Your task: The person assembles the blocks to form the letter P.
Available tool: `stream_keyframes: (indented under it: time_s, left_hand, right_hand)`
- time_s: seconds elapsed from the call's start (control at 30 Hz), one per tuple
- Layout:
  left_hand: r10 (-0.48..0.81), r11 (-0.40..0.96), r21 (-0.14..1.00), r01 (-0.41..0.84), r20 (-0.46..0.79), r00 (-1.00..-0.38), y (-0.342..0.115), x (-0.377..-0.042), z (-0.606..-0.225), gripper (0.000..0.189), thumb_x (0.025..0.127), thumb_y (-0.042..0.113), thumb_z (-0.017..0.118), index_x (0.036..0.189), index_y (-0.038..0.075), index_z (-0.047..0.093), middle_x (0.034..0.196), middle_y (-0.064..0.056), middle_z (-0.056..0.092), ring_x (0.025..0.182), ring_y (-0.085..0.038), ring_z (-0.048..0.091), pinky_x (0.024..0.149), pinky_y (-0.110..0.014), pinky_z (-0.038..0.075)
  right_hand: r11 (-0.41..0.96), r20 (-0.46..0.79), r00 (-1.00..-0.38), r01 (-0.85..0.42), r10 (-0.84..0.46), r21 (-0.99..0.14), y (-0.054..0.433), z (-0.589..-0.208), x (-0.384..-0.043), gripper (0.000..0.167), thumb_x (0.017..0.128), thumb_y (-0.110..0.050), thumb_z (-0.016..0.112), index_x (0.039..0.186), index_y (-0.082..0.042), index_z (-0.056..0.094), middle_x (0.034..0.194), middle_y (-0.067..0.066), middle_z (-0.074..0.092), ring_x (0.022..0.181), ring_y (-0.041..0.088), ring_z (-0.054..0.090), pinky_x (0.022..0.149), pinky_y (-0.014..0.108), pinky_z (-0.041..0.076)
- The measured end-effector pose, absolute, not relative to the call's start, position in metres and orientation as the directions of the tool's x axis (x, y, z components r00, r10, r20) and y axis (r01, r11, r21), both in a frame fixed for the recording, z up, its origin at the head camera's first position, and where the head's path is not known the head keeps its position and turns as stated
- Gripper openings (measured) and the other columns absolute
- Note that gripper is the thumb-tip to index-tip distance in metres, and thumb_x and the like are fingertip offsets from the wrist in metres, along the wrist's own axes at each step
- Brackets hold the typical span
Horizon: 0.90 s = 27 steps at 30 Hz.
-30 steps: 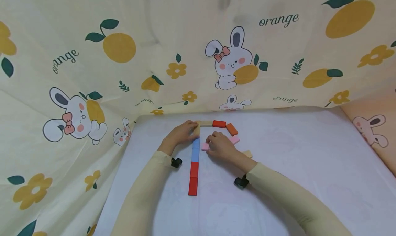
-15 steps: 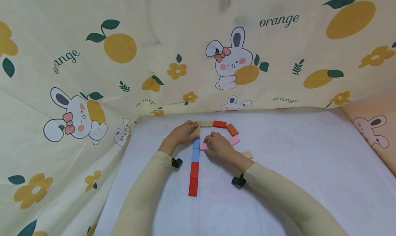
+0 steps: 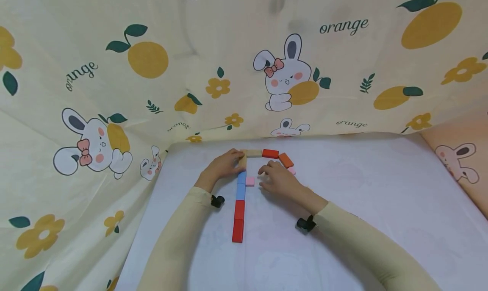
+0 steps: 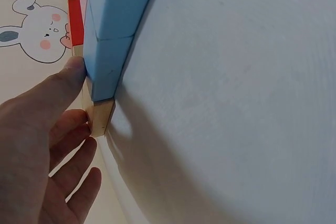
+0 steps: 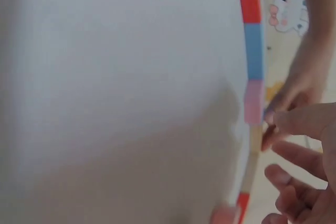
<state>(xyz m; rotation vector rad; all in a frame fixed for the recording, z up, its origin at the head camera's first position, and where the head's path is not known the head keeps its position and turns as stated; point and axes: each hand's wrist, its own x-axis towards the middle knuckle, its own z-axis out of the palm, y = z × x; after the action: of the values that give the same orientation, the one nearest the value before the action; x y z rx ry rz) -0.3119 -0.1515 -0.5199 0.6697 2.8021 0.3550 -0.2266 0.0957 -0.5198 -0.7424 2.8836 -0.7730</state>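
Note:
My left hand [image 3: 221,166] pinches the plain wooden block [image 3: 242,162] at the far end of a straight column of blocks. Below that block the column continues with blue blocks [image 3: 241,191] and red blocks [image 3: 238,220]. A pink block [image 3: 250,181] lies against the column's right side, beside the blue part. Just right of it, my right hand [image 3: 281,181] holds nothing, its fingers spread and loosely bent. In the right wrist view, the same pink block [image 5: 254,102] sits apart from the fingertips. My right hand partly covers another pink block [image 3: 291,170].
From the column's top, another wooden block [image 3: 254,153], a red block [image 3: 270,153] and a tilted orange block [image 3: 286,160] curve rightward. The white tabletop [image 3: 362,185] meets a printed cloth backdrop [image 3: 228,49] behind.
My right hand slid the pink block left against the column, then let go and drew back to the right. My left hand stays where it was.

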Motion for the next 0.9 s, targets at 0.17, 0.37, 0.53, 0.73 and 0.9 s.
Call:
stream_keyframes:
  time_s: [0.17,0.37,0.53,0.73,0.9]
  left_hand:
    - [0.462,0.869,0.285,0.404,-0.176,-0.869,-0.152,-0.311,-0.519,0.072,0.102,0.047,0.074,0.161,0.015,0.051,0.159,-0.008,0.052,0.144,-0.025,0.053,0.122,-0.045,0.045]
    - [0.472,0.863,0.292,0.412,-0.174,-0.864,-0.153,-0.31,-0.52,0.072,0.102,0.046,0.073,0.162,0.014,0.05,0.157,-0.009,0.053,0.14,-0.025,0.055,0.121,-0.045,0.046]
    - [0.472,0.864,0.286,0.415,-0.169,-0.865,-0.154,-0.312,-0.523,0.073,0.102,0.048,0.073,0.162,0.015,0.05,0.159,-0.009,0.052,0.141,-0.025,0.055,0.121,-0.045,0.045]
    - [0.472,0.864,0.287,0.414,-0.173,-0.864,-0.154,-0.312,-0.524,0.074,0.102,0.05,0.073,0.163,0.015,0.049,0.16,-0.009,0.051,0.142,-0.025,0.054,0.122,-0.045,0.045]
    - [0.473,0.864,0.284,0.415,-0.178,-0.863,-0.154,-0.312,-0.522,0.074,0.102,0.049,0.072,0.163,0.015,0.049,0.16,-0.008,0.05,0.142,-0.025,0.054,0.122,-0.044,0.044]
  right_hand:
    - [0.723,0.106,-0.851,-0.497,-0.515,-0.48,0.125,-0.508,-0.217,0.029,0.095,-0.021,0.082,0.121,-0.009,0.077,0.109,0.006,0.068,0.103,0.022,0.062,0.092,0.042,0.058]
    - [0.669,0.152,-0.818,-0.548,-0.555,-0.502,0.16,-0.506,-0.204,0.028,0.093,-0.017,0.083,0.119,-0.008,0.077,0.113,0.007,0.073,0.107,0.025,0.06,0.096,0.047,0.056]
    - [0.666,0.119,-0.814,-0.541,-0.569,-0.514,0.184,-0.505,-0.195,0.029,0.093,-0.016,0.084,0.12,-0.01,0.076,0.119,0.006,0.071,0.113,0.025,0.058,0.098,0.047,0.055]
    - [0.691,0.124,-0.809,-0.56,-0.574,-0.458,0.205,-0.508,-0.186,0.033,0.09,-0.019,0.088,0.12,-0.011,0.077,0.118,0.005,0.068,0.111,0.025,0.058,0.098,0.048,0.056]
    - [0.724,0.108,-0.819,-0.552,-0.563,-0.413,0.219,-0.515,-0.183,0.036,0.087,-0.018,0.09,0.121,-0.012,0.077,0.118,0.001,0.067,0.11,0.023,0.058,0.095,0.046,0.055]
